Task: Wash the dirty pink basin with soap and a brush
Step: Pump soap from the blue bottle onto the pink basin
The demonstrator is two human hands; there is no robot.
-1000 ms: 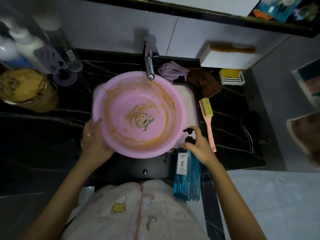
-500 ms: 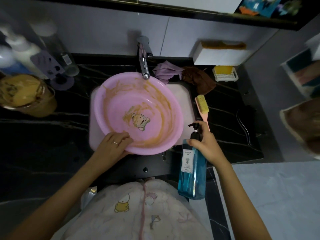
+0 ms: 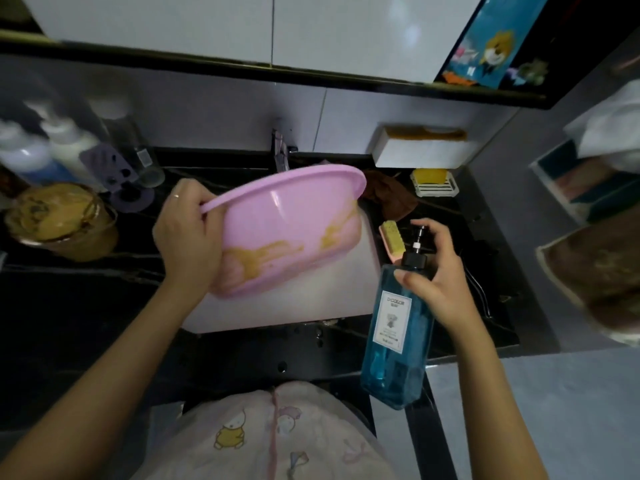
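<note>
Left hand (image 3: 187,237) grips tilted pink basin (image 3: 294,220) rim | right hand (image 3: 437,271) holds soap bottle (image 3: 398,327)

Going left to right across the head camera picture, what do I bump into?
A glass bowl of brown paste, left hand, dirty pink plastic basin, blue pump soap bottle, brown towel at the far edge.

The left hand (image 3: 188,233) has tipped the pink basin (image 3: 287,230) up.
</note>
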